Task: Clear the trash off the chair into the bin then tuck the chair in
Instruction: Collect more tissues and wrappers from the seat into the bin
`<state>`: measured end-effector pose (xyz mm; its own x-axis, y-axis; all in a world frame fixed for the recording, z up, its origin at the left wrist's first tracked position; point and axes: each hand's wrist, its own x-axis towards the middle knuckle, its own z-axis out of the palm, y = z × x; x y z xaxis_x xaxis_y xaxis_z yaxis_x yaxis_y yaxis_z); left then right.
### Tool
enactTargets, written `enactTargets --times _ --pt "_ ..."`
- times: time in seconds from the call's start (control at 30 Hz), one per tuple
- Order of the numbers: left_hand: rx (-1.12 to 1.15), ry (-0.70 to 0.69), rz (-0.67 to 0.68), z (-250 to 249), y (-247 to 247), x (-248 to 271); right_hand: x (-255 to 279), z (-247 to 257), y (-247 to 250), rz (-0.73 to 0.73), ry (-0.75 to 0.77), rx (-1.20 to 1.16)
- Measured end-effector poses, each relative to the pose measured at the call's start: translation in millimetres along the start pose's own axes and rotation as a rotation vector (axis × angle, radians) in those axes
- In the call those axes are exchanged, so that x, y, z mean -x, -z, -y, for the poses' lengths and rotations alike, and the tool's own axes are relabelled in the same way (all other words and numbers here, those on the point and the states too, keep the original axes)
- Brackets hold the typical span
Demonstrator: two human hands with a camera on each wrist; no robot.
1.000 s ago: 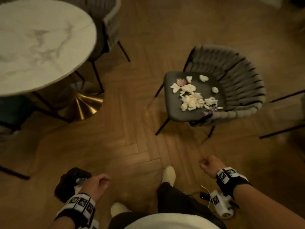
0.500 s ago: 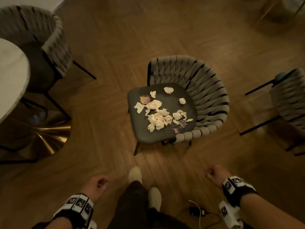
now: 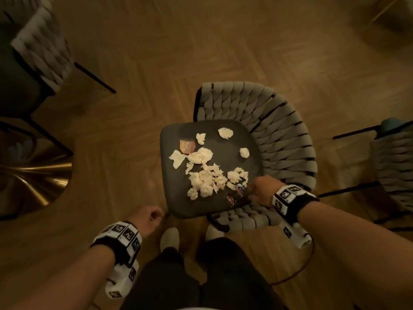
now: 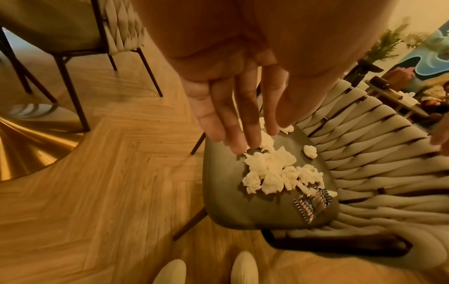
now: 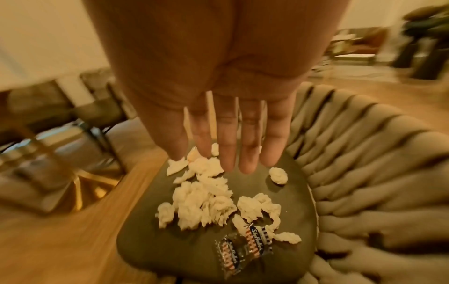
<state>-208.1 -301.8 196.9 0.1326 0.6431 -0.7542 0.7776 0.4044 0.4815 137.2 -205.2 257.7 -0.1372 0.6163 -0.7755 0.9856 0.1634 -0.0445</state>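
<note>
right hand (image 3: 260, 190) fingers extended over chair (image 3: 279, 139) trash (image 3: 207, 177)

Lighting: dim, warm amber; head view darkest and grainy. Glare: polished gold pedestal base (image 3: 33, 175). Blur: right wrist view smeared at edges, woven grey chair back (image 5: 364, 153) soft. Wide-angle bending throughout.

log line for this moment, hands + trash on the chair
left hand: open, beside seat | right hand: open, over wrappers | tissue scraps: on chair | bin: unseen
</note>
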Motion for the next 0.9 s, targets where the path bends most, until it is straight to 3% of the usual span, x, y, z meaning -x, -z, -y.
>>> enactTargets --times 0.17,0.3,0.4,0.53,0.67,0.77,0.9 --pt "0.088 0.022 -0.021 -29.2 -7.7 -61.1 -103.9 -11.0 -0.5 0.150 0.270 0.384" --pt "0.219 0.080 -0.091 -37.4 -21.6 -122.6 -204.9 -28.8 -42.3 0.231 0.439 0.661" --pt "0.305 0.121 -0.135 -36.0 -32.2 -160.5 -249.3 -44.5 -77.1 0.259 0.535 0.754" --pt "0.343 0.160 -0.187 -35.3 -42.7 -192.3 -276.0 -60.7 -104.9 0.281 0.630 0.774" --pt "0.332 0.168 -0.182 -33.1 -44.9 -208.4 -292.1 -64.4 -102.7 0.353 0.745 0.811" --pt "0.310 0.144 -0.179 -32.2 -43.6 -215.3 -294.1 -63.6 -83.4 0.415 0.705 0.804" --pt "-0.019 -0.082 -0.168 -45.3 -52.2 -222.1 -293.1 -77.3 -38.1 0.177 0.579 0.494"
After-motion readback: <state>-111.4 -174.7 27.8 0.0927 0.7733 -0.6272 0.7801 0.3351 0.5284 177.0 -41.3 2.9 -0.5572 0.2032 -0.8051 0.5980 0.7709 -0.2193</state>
